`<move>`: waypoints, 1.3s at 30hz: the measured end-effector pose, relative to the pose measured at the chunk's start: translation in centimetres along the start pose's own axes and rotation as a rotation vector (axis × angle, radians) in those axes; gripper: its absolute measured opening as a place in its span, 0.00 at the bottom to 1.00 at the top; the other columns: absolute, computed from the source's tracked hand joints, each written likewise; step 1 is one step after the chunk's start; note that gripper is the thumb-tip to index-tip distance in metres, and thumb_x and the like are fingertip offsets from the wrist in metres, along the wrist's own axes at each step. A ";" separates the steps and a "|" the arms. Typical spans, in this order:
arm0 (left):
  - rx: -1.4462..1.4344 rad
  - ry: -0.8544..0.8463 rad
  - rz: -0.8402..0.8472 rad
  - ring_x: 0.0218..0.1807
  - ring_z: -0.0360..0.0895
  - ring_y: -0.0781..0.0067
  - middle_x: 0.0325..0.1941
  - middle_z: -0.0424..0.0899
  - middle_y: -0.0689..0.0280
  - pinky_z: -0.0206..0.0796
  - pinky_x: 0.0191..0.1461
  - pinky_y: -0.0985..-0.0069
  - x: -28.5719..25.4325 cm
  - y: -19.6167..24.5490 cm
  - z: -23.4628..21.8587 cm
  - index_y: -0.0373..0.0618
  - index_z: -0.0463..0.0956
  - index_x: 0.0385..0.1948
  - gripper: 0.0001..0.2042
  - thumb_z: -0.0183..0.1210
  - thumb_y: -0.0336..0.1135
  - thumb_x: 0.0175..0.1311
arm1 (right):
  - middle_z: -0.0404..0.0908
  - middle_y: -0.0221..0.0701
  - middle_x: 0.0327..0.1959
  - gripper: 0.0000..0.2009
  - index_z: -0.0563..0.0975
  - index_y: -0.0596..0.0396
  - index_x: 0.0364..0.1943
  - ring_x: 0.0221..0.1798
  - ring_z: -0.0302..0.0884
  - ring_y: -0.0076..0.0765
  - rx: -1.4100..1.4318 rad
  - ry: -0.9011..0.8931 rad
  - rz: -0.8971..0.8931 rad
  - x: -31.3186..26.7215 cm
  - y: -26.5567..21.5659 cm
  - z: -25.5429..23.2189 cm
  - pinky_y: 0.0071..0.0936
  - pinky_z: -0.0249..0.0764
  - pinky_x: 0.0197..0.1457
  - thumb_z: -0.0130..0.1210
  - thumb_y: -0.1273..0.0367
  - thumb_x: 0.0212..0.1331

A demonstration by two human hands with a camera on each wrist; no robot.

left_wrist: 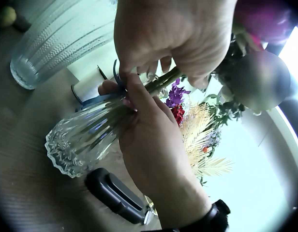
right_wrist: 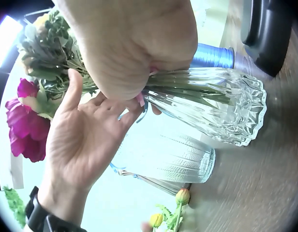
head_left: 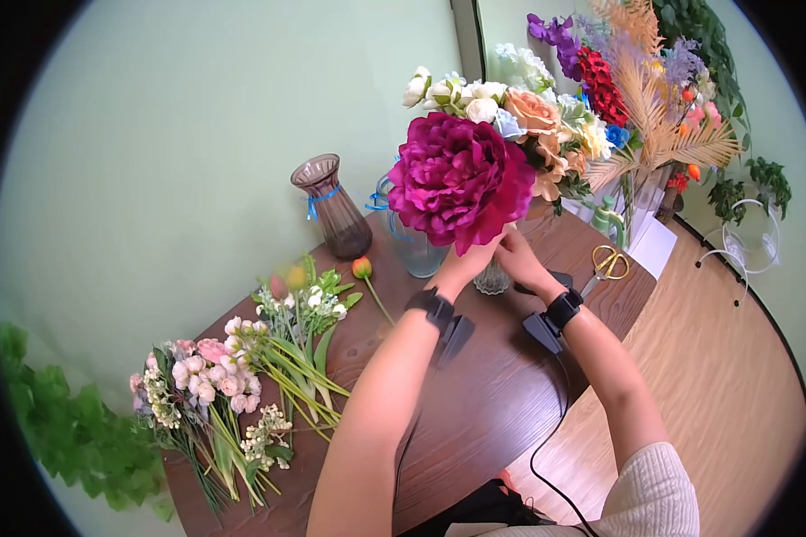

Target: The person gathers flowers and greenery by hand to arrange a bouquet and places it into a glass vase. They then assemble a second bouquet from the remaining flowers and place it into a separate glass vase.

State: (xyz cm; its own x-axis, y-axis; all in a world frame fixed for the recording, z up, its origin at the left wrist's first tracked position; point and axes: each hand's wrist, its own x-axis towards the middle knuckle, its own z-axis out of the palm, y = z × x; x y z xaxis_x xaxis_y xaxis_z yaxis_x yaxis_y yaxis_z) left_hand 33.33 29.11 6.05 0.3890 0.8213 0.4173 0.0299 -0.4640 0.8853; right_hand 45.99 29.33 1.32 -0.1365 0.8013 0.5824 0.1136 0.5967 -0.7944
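A clear glass vase (right_wrist: 212, 106) with stems in it stands on the table, a big magenta peony (head_left: 461, 179) and paler blooms above it. Both hands meet at its neck. My left hand (right_wrist: 83, 145) has its thumb raised beside the stems and its fingers bent at the neck, by a thin blue ribbon (right_wrist: 145, 113). My right hand (left_wrist: 151, 140) pinches at the same spot, where a bit of pink ribbon (right_wrist: 140, 99) shows. In the left wrist view the ribbon curves up between the hands. The palms hide parts of the fingertips.
Close behind stands a bluish ribbed vase (left_wrist: 67, 38); a smoky purple vase (head_left: 336, 210) is farther left. Cut flowers (head_left: 219, 376) and a loose tulip (head_left: 362, 268) lie on the left. Gold-handled scissors (head_left: 609, 262) and a blue ribbon spool (right_wrist: 214, 56) are nearby.
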 end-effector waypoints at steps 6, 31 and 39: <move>0.167 0.054 0.037 0.55 0.66 0.65 0.51 0.71 0.56 0.57 0.57 0.72 -6.3 2.8 -3.0 0.36 0.63 0.51 0.24 0.56 0.39 0.55 | 0.72 0.37 0.43 0.24 0.62 0.61 0.52 0.44 0.68 0.26 -0.098 0.037 0.206 -0.9 -1.9 0.5 0.25 0.65 0.45 0.56 0.68 0.51; -0.565 0.647 -0.229 0.43 0.74 0.70 0.42 0.75 0.59 0.67 0.52 0.72 -36.0 7.7 -18.4 0.36 0.64 0.47 0.13 0.46 0.30 0.63 | 0.70 0.40 0.42 0.22 0.68 0.58 0.43 0.47 0.67 0.47 -0.744 -0.369 0.194 -4.9 -7.1 17.5 0.38 0.67 0.46 0.58 0.62 0.45; -0.493 0.132 -0.581 0.42 0.74 0.73 0.43 0.75 0.57 0.68 0.49 0.74 -36.5 7.6 -15.9 0.34 0.67 0.46 0.14 0.45 0.33 0.64 | 0.77 0.37 0.28 0.10 0.74 0.56 0.30 0.33 0.75 0.40 -0.352 -0.481 0.119 -6.9 -12.5 22.1 0.31 0.69 0.37 0.57 0.66 0.47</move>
State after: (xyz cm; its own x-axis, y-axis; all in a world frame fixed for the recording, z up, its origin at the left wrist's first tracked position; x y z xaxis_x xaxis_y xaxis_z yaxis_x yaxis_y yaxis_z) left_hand 4.70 0.83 0.83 0.3225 0.9348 -0.1486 -0.2294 0.2295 0.9459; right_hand 23.73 15.44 3.41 -0.5231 0.8033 0.2848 0.4626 0.5483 -0.6967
